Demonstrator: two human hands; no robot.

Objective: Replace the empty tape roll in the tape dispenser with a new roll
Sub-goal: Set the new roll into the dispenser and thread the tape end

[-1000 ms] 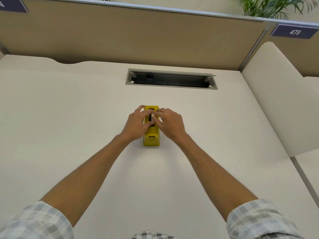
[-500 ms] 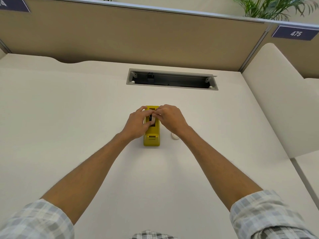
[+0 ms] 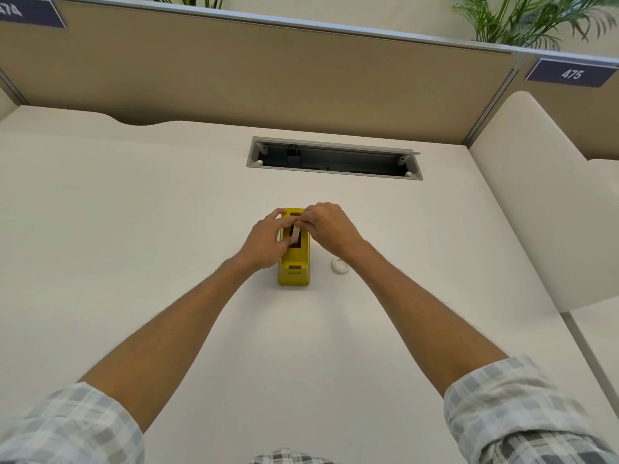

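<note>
A yellow tape dispenser (image 3: 294,266) stands on the white desk, its cutter end towards me. Its black roll slot is open on top. A pale tape roll (image 3: 296,232) sits edge-on and tilted in that slot. My left hand (image 3: 266,241) is against the dispenser's left side, thumb and fingers touching the roll. My right hand (image 3: 330,229) comes from the right and pinches the roll's top edge. A small white round roll (image 3: 340,265) lies flat on the desk just right of the dispenser.
A grey cable tray opening (image 3: 335,158) is cut into the desk behind the dispenser. A beige partition (image 3: 268,78) runs along the back. A rounded white divider (image 3: 542,202) rises at the right.
My right hand has shifted up and back over the slot, which uncovers the small white roll on the desk. The pale roll in the slot now shows tilted between my fingers.
</note>
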